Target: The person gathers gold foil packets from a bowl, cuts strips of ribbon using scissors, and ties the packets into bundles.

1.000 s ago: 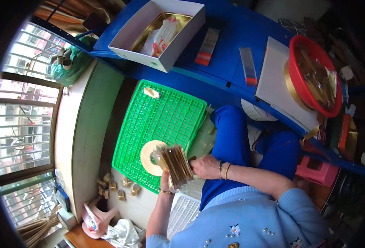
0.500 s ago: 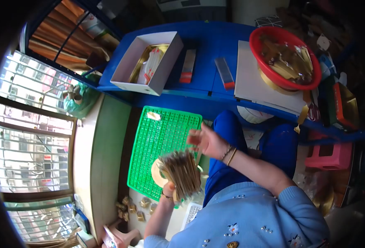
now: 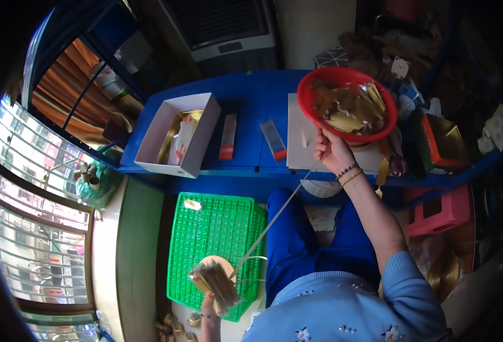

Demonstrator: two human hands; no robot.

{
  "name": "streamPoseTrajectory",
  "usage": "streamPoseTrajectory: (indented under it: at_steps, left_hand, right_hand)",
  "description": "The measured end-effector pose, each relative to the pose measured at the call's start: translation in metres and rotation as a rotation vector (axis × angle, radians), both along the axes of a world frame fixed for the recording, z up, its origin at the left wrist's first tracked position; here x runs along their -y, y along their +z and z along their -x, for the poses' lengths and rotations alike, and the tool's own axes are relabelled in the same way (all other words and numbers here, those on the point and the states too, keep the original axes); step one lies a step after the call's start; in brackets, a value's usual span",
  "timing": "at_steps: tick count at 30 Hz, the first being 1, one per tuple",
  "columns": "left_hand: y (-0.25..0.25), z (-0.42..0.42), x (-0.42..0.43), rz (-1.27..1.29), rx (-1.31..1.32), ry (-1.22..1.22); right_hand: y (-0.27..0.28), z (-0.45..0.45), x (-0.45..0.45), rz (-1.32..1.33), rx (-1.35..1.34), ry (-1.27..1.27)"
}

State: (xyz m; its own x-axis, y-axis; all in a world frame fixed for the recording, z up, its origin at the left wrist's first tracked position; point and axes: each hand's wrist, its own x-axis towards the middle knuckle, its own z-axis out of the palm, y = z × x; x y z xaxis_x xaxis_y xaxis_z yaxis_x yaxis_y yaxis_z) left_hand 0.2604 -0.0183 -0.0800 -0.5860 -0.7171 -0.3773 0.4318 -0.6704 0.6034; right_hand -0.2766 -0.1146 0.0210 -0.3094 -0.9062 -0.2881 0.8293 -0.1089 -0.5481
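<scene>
My left hand [image 3: 207,306] is closed around the lower side of a bundle of flat brownish-gold pieces in clear wrapping [image 3: 216,286]. My right hand [image 3: 332,150] is raised over the blue table, beside the red basin, its fingers pinched on the end of a narrow pale strip [image 3: 263,234]. The strip runs taut and slanting down to the bundle. Behind the bundle, a tan roll [image 3: 224,263] lies on an upturned-looking green plastic basket [image 3: 211,228]; the bundle partly hides it.
The red basin [image 3: 305,108] holds gold pieces in clear wrapping. On the blue table [image 3: 246,94] stand a white box [image 3: 149,149] and two small red-ended clear packs. A pink stool [image 3: 442,211] is at right. Small gold bundles [image 3: 174,328] lie on the floor.
My right hand has moved from near the bundle up and away to the red basin, drawing the strip out long. The bundle sits lower and further left, and the view has tilted upward.
</scene>
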Motion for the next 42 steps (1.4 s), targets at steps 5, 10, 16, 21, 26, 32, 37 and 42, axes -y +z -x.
streamPoseTrajectory:
  at_steps: [5, 10, 16, 21, 26, 32, 37, 42]
  left_hand:
    - [0.010, -0.024, 0.015, 0.152, 0.174, -0.017]
    - [0.071, -0.003, 0.058, 0.231, -0.124, 0.092]
    - [0.117, 0.132, 0.099, 0.429, -0.210, -0.358]
    - [0.107, 0.185, 0.103, 0.379, -0.231, -0.471]
    - [0.101, 0.180, 0.101, 0.259, -0.237, -0.555]
    - [0.099, 0.130, 0.126, 0.237, -0.153, -0.504]
    - [0.119, 0.112, 0.162, 0.531, 0.254, -0.358]
    - [0.122, 0.107, 0.221, 1.030, 1.022, -0.272]
  right_hand:
    - [0.012, 0.015, -0.007, -0.028, -0.584, 0.040]
    - [0.004, -0.034, -0.024, -0.076, -1.620, 0.565]
    - [0.047, -0.107, -0.043, 0.142, -1.771, 1.013]
    - [0.071, -0.102, -0.053, 0.184, -1.750, 0.921]
    - [0.065, -0.093, -0.054, 0.174, -1.723, 0.803]
    - [0.054, -0.082, -0.053, 0.110, -1.683, 0.768]
    - [0.051, -0.093, -0.056, 0.212, -1.729, 0.695]
    - [0.054, -0.125, -0.061, 0.391, -1.887, 0.694]
